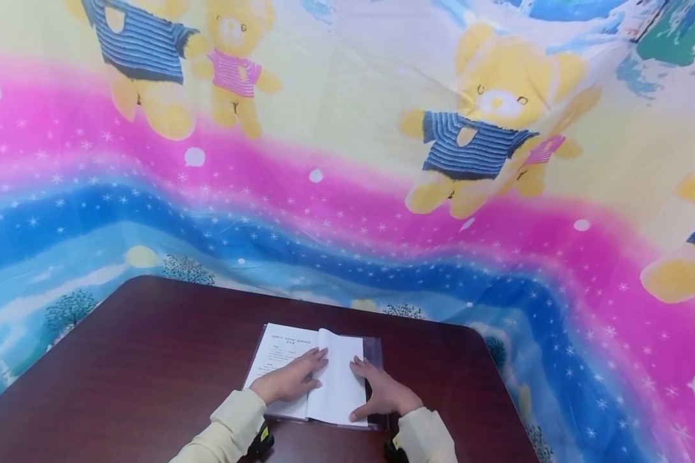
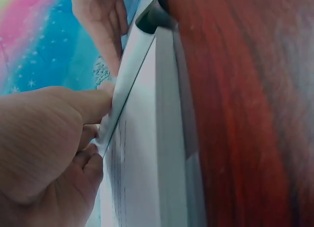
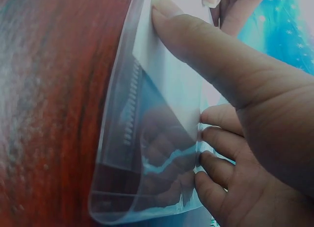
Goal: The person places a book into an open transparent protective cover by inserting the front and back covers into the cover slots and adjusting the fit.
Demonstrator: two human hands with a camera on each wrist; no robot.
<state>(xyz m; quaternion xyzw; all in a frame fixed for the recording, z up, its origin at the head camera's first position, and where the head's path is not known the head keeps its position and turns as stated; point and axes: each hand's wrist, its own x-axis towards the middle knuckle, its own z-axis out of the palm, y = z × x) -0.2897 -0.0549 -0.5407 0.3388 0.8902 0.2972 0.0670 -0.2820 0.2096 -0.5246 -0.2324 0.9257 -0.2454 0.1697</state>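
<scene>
A white booklet lies spread on the table inside a clear plastic cover. Printed lines fill its left page; the right leaf looks blank and bulges beside the fold. My left hand rests across the left page, its fingertips touching the paper by the fold. At the right leaf's outer edge, my right hand has its thumb lying on the paper and its other fingers spread along the side. The cover's loose flap sticks out past the paper in the right wrist view.
A dark reddish-brown table with rounded corners carries the booklet. Behind it hangs a colourful cloth printed with teddy bears and snowflakes. A dark wrist device sits beneath the left sleeve.
</scene>
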